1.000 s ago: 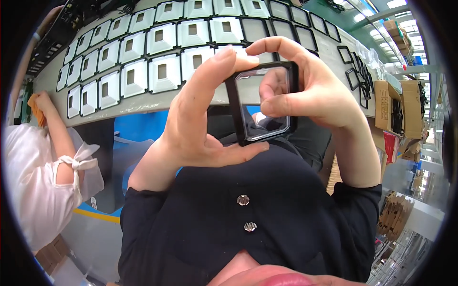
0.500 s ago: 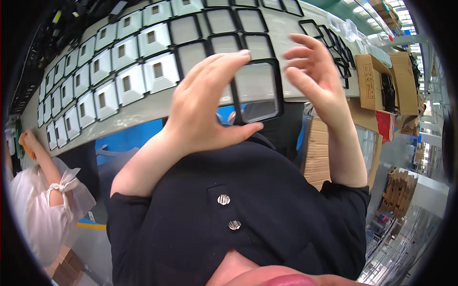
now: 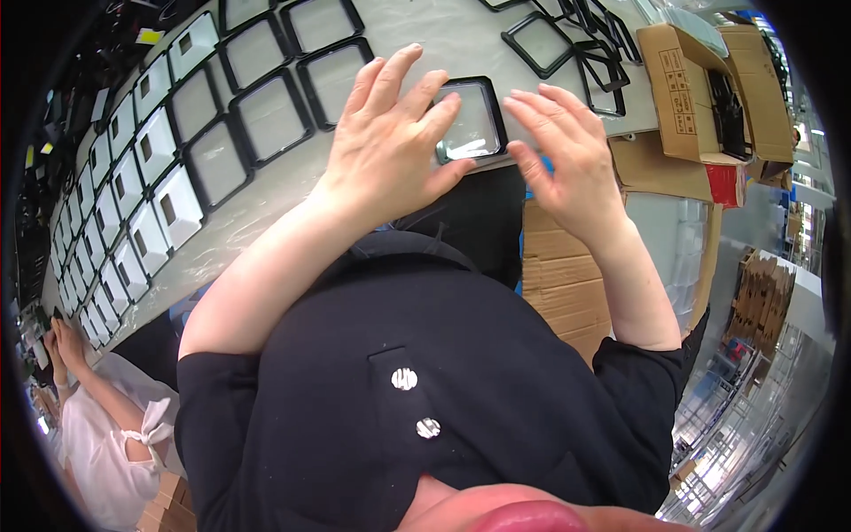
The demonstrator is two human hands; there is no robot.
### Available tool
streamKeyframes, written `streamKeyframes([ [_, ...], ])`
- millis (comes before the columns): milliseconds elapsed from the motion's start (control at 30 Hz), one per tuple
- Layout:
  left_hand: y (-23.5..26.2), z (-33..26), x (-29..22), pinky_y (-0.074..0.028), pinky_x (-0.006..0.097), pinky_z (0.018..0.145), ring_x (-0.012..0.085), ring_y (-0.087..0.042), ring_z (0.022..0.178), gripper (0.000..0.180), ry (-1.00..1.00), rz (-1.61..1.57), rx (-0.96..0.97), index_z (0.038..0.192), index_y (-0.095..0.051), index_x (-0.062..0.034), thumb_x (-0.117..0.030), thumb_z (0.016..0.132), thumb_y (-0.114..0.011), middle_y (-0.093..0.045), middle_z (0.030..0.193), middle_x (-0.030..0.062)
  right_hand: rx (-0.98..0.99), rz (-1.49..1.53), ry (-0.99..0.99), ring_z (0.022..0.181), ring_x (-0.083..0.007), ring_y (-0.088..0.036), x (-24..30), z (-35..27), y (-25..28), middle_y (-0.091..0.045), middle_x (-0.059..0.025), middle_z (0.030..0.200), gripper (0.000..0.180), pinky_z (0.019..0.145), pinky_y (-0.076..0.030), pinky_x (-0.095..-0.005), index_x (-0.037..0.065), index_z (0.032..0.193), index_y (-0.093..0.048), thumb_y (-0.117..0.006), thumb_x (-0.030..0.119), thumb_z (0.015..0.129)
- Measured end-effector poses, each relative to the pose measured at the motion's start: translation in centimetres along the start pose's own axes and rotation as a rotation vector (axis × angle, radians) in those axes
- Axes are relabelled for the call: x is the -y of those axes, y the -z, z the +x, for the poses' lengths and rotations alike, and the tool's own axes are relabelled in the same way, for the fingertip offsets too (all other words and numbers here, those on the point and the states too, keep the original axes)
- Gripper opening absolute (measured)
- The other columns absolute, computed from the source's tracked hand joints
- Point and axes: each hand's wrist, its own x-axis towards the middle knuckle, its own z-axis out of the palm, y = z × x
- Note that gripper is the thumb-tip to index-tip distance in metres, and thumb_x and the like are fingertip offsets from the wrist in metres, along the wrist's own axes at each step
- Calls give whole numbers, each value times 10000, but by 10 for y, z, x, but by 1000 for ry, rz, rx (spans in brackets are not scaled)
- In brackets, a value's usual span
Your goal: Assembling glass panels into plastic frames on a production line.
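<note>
A rectangular black frame (image 3: 503,133) with a clear, shiny middle lies at the table's near edge, between my two hands. My left hand (image 3: 381,146) is at its left side, with fingers spread and thumb stretched out; the fingertips overlap its left edge. Whether they touch it I cannot tell. To the right of the frame, my right hand (image 3: 572,160) is open, fingers extended and their tips close to the right edge. Both hands are empty. More black frames (image 3: 270,115) lie in rows to the left, followed by rows of frames with white sloped inserts (image 3: 177,206).
Loose black frames (image 3: 538,44) lie heaped at the far right of the table (image 3: 425,35). An open cardboard box (image 3: 669,80) with black items stands beyond, near a red box (image 3: 725,184). Brown cardboard (image 3: 563,275) is below the right edge. A co-worker's hands (image 3: 69,346) are far left.
My view has shifted, so the rows now appear farther left. My right hand has come down nearer the frame. The frame between my hands now lies apart from the rows.
</note>
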Motion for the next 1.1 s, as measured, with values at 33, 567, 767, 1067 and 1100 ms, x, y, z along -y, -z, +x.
streamKeyframes([
  [33,0,-1,1,-265,493,1123,333,-371,1351,543,11,15,31,1133,-662,-85,-424,723,-770,-581,1253,113,34,-19,24,1240,-288,-506,1,1,-2,-626,-78,1240,370,1014,-379,-425,67,1192,-642,-668,236,864],
  [567,14,2,-3,-155,520,1118,312,-304,1398,593,102,36,290,1241,-625,-141,-413,735,-773,-481,1365,71,234,-9,33,1354,-291,-431,9,0,-23,-523,-96,1417,521,1105,-275,-432,47,1335,-562,-632,258,864],
  [767,18,0,-1,-167,464,1111,308,-356,1375,852,180,-15,247,1375,-468,-130,-368,650,-847,-501,1385,52,181,31,-13,1369,-331,-405,8,-3,-24,-559,-71,1387,460,1101,-269,-434,67,1293,-611,-627,293,892],
  [1067,19,0,8,-171,422,1117,315,-454,1292,639,182,-137,224,1133,-534,-77,-357,656,-854,-619,1293,99,299,-10,2,1382,-358,-382,10,0,-24,-558,-88,1387,537,1141,-173,-470,62,1305,-602,-389,455,1009],
  [1100,18,0,8,-175,425,1117,312,-465,1278,581,176,-142,228,1063,-546,-81,-352,653,-856,-615,1298,110,305,-10,0,1382,-360,-382,10,1,-24,-557,-88,1387,541,1143,-164,-482,62,1309,-599,-383,458,1010],
])
